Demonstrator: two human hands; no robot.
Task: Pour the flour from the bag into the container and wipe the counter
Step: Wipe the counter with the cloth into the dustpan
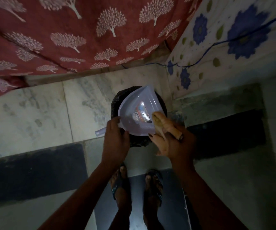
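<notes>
A pale dustpan (136, 113) sits tipped over the black-lined bin (139, 141), whose contents can't be made out. It's all on a dim stone tile floor (42, 113), red tree-print curtain (67, 35) behind. Left hand (115, 140) is closed on the dustpan's handle end, right hand (172, 143) grips a brush (160, 125) against the pan.

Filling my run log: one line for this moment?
left hand: holds dustpan | right hand: brush | over black bin
</notes>
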